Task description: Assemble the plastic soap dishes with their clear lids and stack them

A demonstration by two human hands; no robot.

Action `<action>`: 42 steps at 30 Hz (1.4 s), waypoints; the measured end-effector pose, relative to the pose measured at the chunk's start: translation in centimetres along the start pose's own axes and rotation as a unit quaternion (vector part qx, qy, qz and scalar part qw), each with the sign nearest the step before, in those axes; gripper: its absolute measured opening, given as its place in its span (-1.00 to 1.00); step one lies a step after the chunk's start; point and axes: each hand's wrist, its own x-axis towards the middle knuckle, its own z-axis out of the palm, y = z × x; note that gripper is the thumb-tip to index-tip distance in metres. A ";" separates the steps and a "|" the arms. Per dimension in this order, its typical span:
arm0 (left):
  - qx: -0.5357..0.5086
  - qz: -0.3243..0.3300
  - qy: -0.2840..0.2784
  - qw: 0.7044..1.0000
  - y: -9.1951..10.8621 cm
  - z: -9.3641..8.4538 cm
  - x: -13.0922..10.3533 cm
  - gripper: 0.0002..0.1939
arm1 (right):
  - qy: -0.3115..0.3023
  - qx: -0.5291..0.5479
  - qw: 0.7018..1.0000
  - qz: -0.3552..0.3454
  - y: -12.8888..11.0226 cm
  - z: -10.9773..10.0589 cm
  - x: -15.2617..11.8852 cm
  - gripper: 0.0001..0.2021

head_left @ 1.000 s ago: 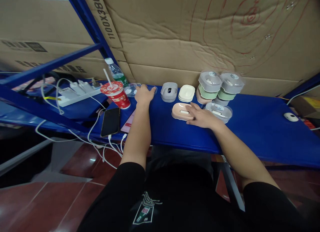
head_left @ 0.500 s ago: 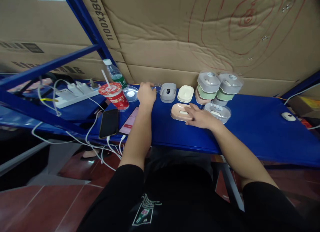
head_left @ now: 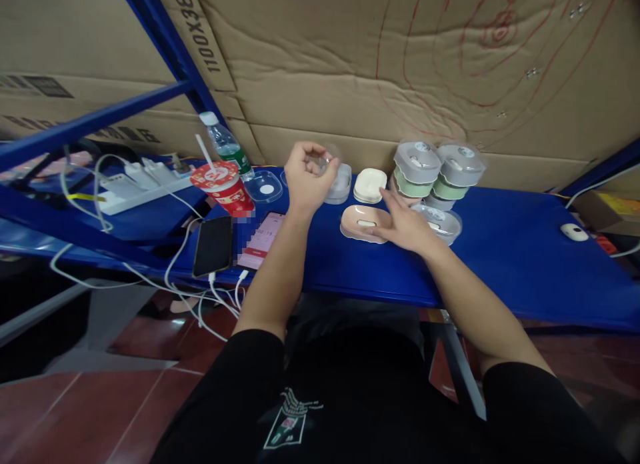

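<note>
My left hand (head_left: 310,181) is raised, its fingers closed on a clear plastic lid (head_left: 332,156) partly hidden by them. Beneath and behind that lid stands an open grey container (head_left: 341,191). Fingers spread, my right hand (head_left: 407,225) rests at the right end of a shallow pink container (head_left: 356,219) with a pale strip in its middle. A cream container (head_left: 370,183) sits just beyond my right fingertips. Another clear lid (head_left: 266,186) with a white round label lies on the table, left of my left hand.
Two stacks of lidded containers (head_left: 418,163) stand at the back, with a lidded grey one (head_left: 446,225) in front. At left are a red cup (head_left: 225,187), a water bottle (head_left: 227,147), two phones (head_left: 214,245) and a power strip (head_left: 133,196). A white mouse (head_left: 574,232) lies right.
My left hand has lifted a clear lid off the table and moved it right, over the grey container. My right hand has shifted slightly, its fingers more spread.
</note>
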 end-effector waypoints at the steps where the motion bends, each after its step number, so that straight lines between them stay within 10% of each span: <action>1: -0.033 -0.005 -0.019 0.999 0.2 0.4 -0.3 -0.61 | 0.033 0.014 0.999 -0.002 0.1 0.0 0.1 0.15; 8: -0.096 -0.102 -0.186 0.973 1.3 2.1 -1.8 -0.66 | 0.149 0.038 0.987 -0.051 0.9 0.6 0.7 0.18; 19: 0.257 -0.080 -0.459 0.847 2.7 -0.4 -1.5 -0.48 | 0.007 -0.014 0.993 -0.114 1.6 -1.6 -0.1 -0.18; 29: 0.350 -0.085 -0.511 0.781 3.6 0.6 -2.4 -0.33 | -0.070 -0.056 0.992 -0.089 1.7 -1.1 0.1 -0.14; 42: 0.327 -0.078 -0.504 0.796 2.0 0.8 -2.5 -0.41 | -0.049 -0.044 0.996 -0.066 1.4 -0.7 -0.2 -0.30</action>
